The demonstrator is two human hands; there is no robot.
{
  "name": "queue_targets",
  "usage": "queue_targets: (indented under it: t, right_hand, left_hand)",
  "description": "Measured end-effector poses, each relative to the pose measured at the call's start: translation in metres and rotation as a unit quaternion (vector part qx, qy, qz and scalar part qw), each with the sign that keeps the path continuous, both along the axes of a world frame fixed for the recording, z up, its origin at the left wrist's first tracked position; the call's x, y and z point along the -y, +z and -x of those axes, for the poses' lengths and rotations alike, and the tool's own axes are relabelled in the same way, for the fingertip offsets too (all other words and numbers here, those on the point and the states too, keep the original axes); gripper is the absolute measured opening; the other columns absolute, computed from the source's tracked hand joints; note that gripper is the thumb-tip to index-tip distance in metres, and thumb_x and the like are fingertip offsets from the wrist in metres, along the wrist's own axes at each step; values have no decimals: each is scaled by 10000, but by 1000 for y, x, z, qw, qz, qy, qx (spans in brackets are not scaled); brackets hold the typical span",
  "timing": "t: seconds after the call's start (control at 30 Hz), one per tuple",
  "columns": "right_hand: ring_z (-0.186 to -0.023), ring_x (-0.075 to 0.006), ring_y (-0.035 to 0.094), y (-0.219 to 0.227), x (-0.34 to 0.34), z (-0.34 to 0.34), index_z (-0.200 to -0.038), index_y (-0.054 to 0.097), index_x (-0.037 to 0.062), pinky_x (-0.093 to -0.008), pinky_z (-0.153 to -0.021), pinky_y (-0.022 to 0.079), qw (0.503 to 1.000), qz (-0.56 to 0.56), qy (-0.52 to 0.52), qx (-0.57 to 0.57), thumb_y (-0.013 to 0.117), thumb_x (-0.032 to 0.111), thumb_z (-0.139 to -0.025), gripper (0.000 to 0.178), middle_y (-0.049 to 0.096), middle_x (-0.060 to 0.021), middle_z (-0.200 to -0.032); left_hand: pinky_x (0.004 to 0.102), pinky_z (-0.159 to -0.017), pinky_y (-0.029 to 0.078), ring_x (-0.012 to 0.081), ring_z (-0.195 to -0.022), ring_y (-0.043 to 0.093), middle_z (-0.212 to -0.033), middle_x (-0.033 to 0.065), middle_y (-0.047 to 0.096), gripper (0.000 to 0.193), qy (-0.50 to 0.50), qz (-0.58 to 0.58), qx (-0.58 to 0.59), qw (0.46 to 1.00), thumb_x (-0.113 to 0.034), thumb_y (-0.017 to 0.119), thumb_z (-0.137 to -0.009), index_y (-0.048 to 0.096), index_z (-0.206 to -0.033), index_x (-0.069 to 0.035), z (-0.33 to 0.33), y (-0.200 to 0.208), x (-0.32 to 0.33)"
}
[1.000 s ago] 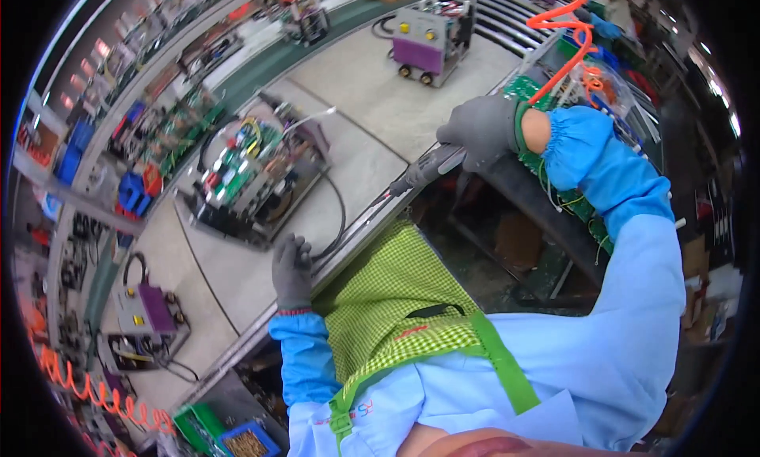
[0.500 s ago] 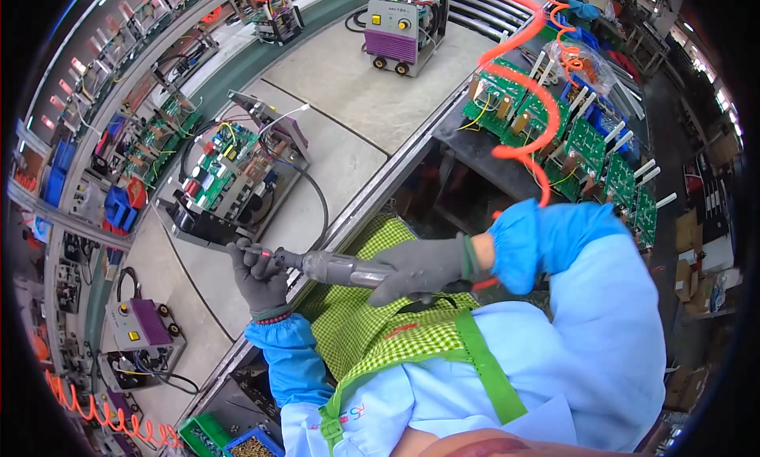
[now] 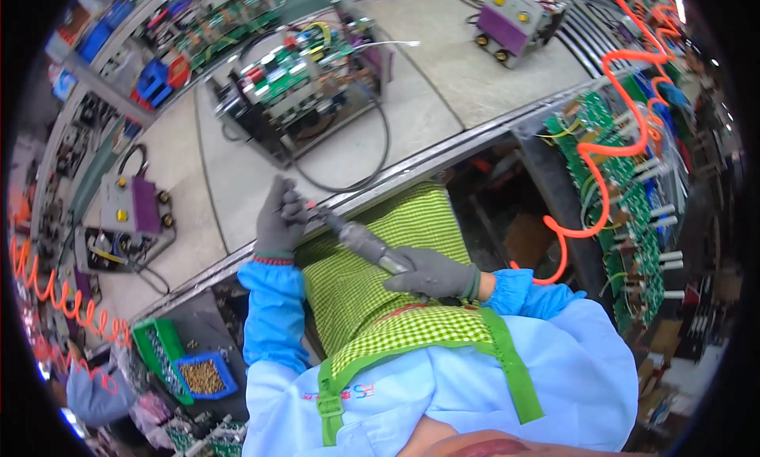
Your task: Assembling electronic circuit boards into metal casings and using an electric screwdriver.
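Observation:
A grey-gloved right hand, my right hand (image 3: 434, 275), is wrapped around the rear of a dark power screwdriver (image 3: 366, 241). The tool lies across the front of my green checked apron, its reddish tip pointing left toward the bench. My left hand (image 3: 280, 219), also gloved in grey, is raised beside that tip with its fingers curled together; whatever they may pinch is too small to make out. Just beyond it on the bench stands an opened machine (image 3: 297, 85) with exposed green circuit boards, a loose white wire and a black cable (image 3: 386, 140) looping over the near side.
Purple-and-grey machines stand to the left (image 3: 141, 207) and far right (image 3: 511, 21) on the bench. Below left are a blue bin (image 3: 229, 370) of brass-coloured screws and a green bin (image 3: 150, 342). Green circuit boards (image 3: 633, 243) and an orange coiled hose (image 3: 594, 188) are at right.
My view has swung left and down, bringing the screw bins into sight. The screwdriver's tip has come away from my left fingers, and the tool now slopes more steeply.

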State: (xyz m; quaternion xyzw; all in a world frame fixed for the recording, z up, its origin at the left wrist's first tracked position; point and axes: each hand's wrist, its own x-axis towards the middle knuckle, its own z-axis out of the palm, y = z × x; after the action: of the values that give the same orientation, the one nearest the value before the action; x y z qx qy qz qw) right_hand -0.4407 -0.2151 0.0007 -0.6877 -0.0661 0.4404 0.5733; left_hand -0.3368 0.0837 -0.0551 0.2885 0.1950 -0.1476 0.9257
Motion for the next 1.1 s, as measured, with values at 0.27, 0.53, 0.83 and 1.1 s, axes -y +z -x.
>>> queue_targets:
  t: [0.27, 0.53, 0.83, 1.1]
  right_hand:
    - [-487, -97, 501, -17, -10, -6, -1004, 536, 70, -248, -439, 423, 989, -81, -59, -105, 672, 373, -871, 357, 540, -11, -681]
    - [-481, -90, 476, -53, -45, -38, -972, 508, 83, -241, -431, 417, 984, -95, -122, -88, 649, 373, -893, 332, 503, -11, -664]
    - [-489, -97, 503, -61, -46, -57, -1038, 515, 62, -245, -439, 435, 992, -58, -107, -44, 684, 388, -886, 398, 508, -15, -668]
    - [-518, -117, 543, -65, -44, -61, -1105, 528, 34, -266, -463, 480, 996, 21, -82, 33, 711, 397, -853, 478, 557, -54, -750]
  left_hand:
    - [189, -477, 363, 38, -531, 439, -724, -28, 510, 206, -61, -650, 437, 619, -214, 566, -973, 614, -1007, -17, -14, 0, 5]
    - [235, -492, 412, 76, -558, 542, -687, 14, 618, 303, -74, -541, 130, 828, -301, 611, -946, 672, -833, -27, -71, -22, 10]
    - [264, -537, 472, 114, -570, 586, -677, 50, 647, 301, -72, -606, 128, 782, -246, 647, -927, 689, -817, 32, -85, -47, 3]
    - [291, -557, 487, 129, -584, 606, -677, 72, 659, 307, -71, -675, 143, 720, -247, 659, -913, 689, -829, 47, -77, -41, 7]
